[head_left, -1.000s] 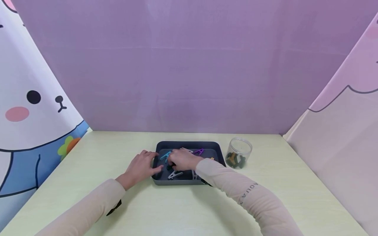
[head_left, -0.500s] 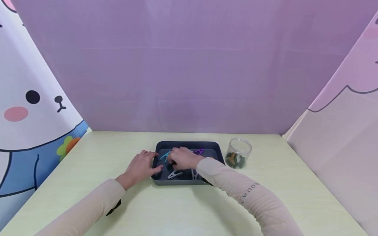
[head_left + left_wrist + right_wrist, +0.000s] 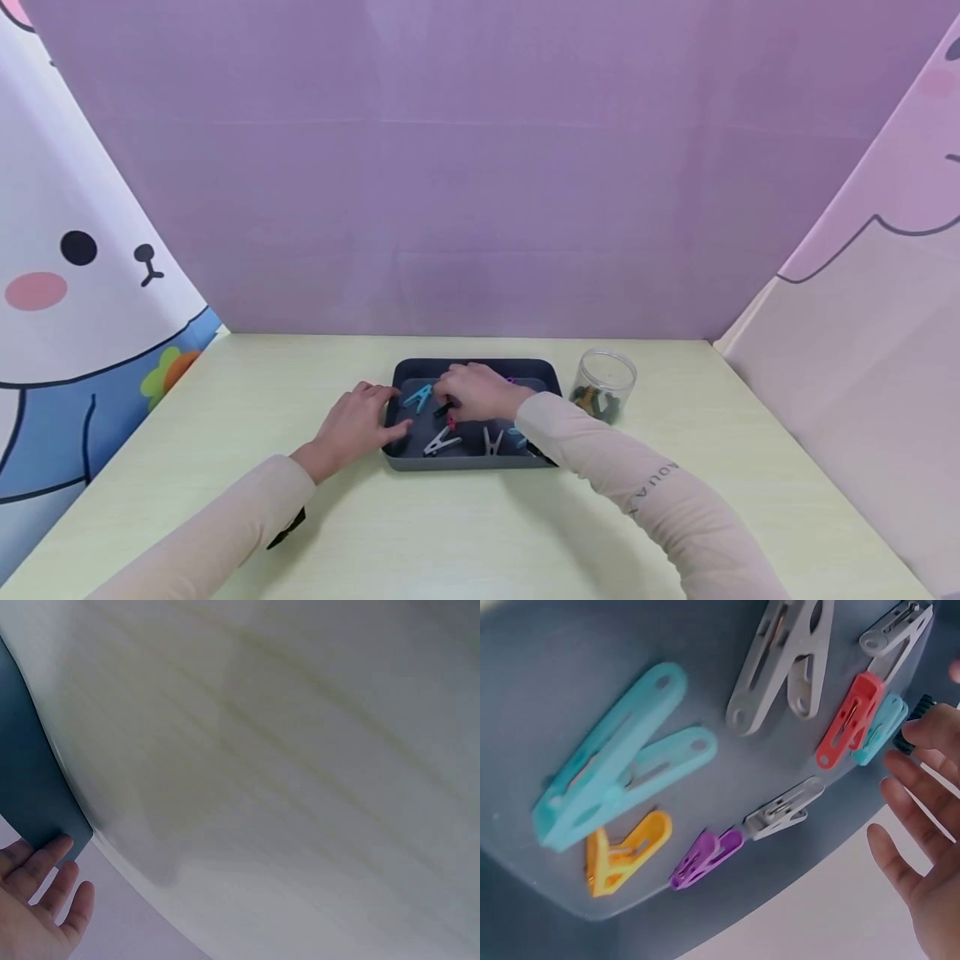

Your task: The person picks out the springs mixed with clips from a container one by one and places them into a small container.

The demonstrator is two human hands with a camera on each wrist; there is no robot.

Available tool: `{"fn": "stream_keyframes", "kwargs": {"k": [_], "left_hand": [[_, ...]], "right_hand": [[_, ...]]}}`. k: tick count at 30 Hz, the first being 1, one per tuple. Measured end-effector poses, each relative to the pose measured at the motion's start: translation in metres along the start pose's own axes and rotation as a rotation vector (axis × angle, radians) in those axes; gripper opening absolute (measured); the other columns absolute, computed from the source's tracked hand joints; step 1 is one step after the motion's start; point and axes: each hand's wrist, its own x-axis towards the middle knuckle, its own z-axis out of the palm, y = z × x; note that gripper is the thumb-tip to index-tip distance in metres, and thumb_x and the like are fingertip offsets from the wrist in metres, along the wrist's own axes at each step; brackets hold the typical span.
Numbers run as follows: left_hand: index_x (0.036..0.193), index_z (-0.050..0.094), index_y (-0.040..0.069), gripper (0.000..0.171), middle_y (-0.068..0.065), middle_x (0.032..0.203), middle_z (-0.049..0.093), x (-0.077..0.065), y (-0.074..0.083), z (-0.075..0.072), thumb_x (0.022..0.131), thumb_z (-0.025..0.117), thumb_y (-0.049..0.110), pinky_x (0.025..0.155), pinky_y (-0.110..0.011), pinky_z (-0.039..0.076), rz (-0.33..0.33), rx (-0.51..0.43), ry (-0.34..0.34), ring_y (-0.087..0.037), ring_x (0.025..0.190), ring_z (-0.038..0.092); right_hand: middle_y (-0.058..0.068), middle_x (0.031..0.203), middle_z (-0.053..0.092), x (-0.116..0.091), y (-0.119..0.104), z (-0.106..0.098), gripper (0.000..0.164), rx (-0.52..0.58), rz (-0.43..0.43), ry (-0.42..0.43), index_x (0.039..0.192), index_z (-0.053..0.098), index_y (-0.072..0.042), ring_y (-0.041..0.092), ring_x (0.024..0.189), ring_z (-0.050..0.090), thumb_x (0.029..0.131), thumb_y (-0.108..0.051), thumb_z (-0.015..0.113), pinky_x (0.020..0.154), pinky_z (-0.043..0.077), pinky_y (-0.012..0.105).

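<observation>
A dark grey tray [image 3: 472, 463] holds several plastic clothespins. My right hand [image 3: 480, 392] is over the tray's middle, pinching a small dark ridged piece [image 3: 915, 724] between thumb and finger; its kind I cannot tell. Close to those fingertips in the right wrist view lie a red clothespin [image 3: 851, 720], a small light-blue clothespin [image 3: 881, 729] and a grey clothespin [image 3: 896, 630]. At the tray's left side my left hand [image 3: 356, 429] rests with its thumb over the rim. The left wrist view shows its fingers [image 3: 46, 859] loosely extended against the tray's outer wall.
Right of the tray stands a clear jar [image 3: 603, 383] with dark green and yellow pieces at its bottom. Yellow [image 3: 626, 855] and purple [image 3: 705, 859] clothespins lie along the tray's edge. A lilac backdrop [image 3: 480, 167] rises behind the pale table [image 3: 420, 533].
My right hand has shifted slightly right and away from me with the dark piece between its fingers. The red clothespin now shows beside it. My left hand stays at the tray's left side.
</observation>
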Motion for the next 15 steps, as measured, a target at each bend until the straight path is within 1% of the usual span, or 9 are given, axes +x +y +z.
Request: {"fn": "stream_keyframes", "kwargs": {"k": [7,9,15], "left_hand": [[0.112,0.062,0.007,0.055,-0.009,0.108,0.065,0.0,0.0,0.0,0.077,0.062,0.05,0.08,-0.043,0.048,-0.011,0.0,-0.02,-0.027,0.1,0.055],[0.112,0.062,0.007,0.056,-0.009,0.109,0.065,0.0,0.0,0.0,0.077,0.062,0.051,0.08,-0.044,0.048,-0.013,0.0,-0.025,-0.027,0.1,0.055],[0.113,0.062,0.007,0.056,-0.01,0.109,0.065,0.001,0.0,0.001,0.077,0.062,0.051,0.081,-0.044,0.048,-0.022,0.0,-0.023,-0.027,0.101,0.055]], "right_hand": [[-0.008,0.093,0.062,-0.013,0.009,-0.002,0.01,0.007,0.003,0.017,0.093,0.064,-0.021,0.008,0.08,0.05,0.083,-0.02,0.065,0.07,0.046,0.024],[-0.008,0.092,0.062,-0.017,0.012,-0.003,0.009,0.014,0.007,0.023,0.091,0.064,-0.02,0.008,0.08,0.051,0.082,-0.019,0.066,0.071,0.047,0.025],[-0.007,0.094,0.063,-0.029,0.024,-0.007,0.012,0.041,0.022,0.021,0.093,0.065,-0.019,0.01,0.087,0.054,0.081,-0.018,0.067,0.078,0.048,0.03]]}}
